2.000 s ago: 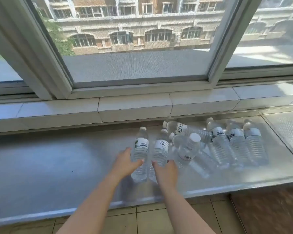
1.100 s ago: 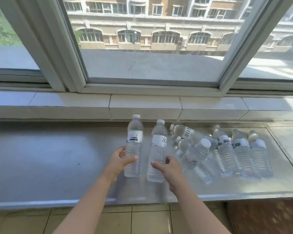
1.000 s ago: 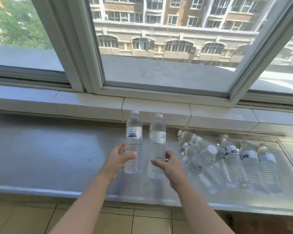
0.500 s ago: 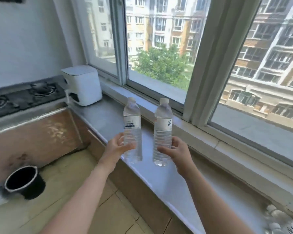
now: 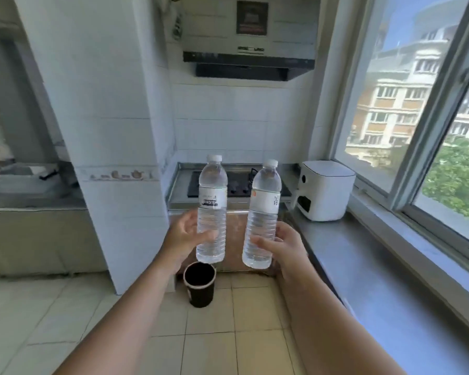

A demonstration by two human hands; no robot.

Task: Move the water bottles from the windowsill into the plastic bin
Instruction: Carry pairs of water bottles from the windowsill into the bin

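So we're mid-carry rn: left hand [image 5: 183,238] is wrapped around one water bottle [image 5: 212,209] and right hand [image 5: 280,246] is gripping a second bottle [image 5: 261,215], both upright, held up side by side w/o touching, out over the tiled floor [image 5: 228,345] and clear of the windowsill [image 5: 377,280] on the right. No plastic bin in view afaict, only a small dark bucket [image 5: 200,284] below the bottles, so next move is prob to turn, find the bin, then lower both in w/o fumbling.

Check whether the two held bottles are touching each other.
Apart. The head view shows the stove between the left bottle and the right bottle, a plain gap along their whole height.
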